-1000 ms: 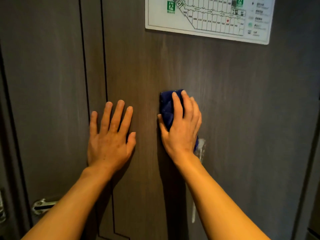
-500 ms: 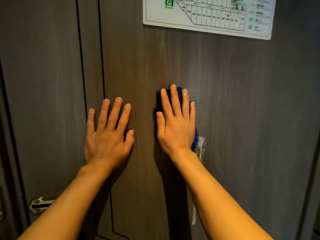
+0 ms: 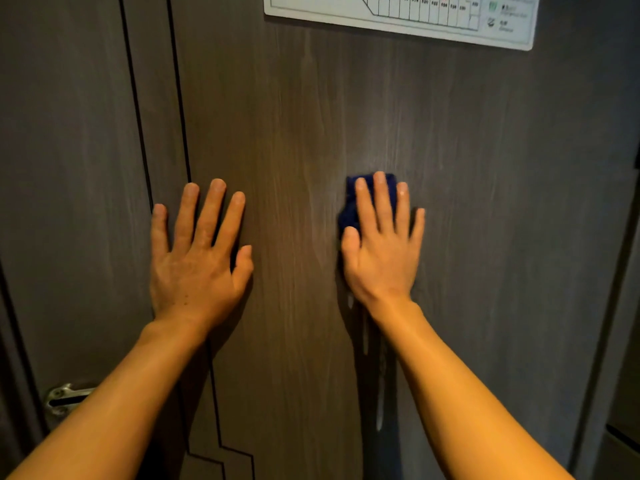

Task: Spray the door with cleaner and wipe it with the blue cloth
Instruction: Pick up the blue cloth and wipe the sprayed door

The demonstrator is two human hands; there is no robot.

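Note:
A dark grey wood-grain door [image 3: 502, 202] fills the view. My right hand [image 3: 382, 251] lies flat on it and presses a folded blue cloth [image 3: 351, 209] against the panel; the cloth shows only above and left of the fingers. My left hand [image 3: 199, 258] rests flat on the door with fingers spread, holding nothing. A thin white run of cleaner [image 3: 380, 407] trails down the door below my right wrist. No spray bottle is in view.
A white floor-plan sign [image 3: 398, 15] is fixed to the door at the top. A metal door handle [image 3: 65, 398] sticks out at the lower left. Dark vertical grooves [image 3: 138, 109] run down the left side of the door.
My right hand with the cloth has slid right and downward over the panel, covering the foam patch. The view has tilted down, so the sign sits higher. My left hand stays planted.

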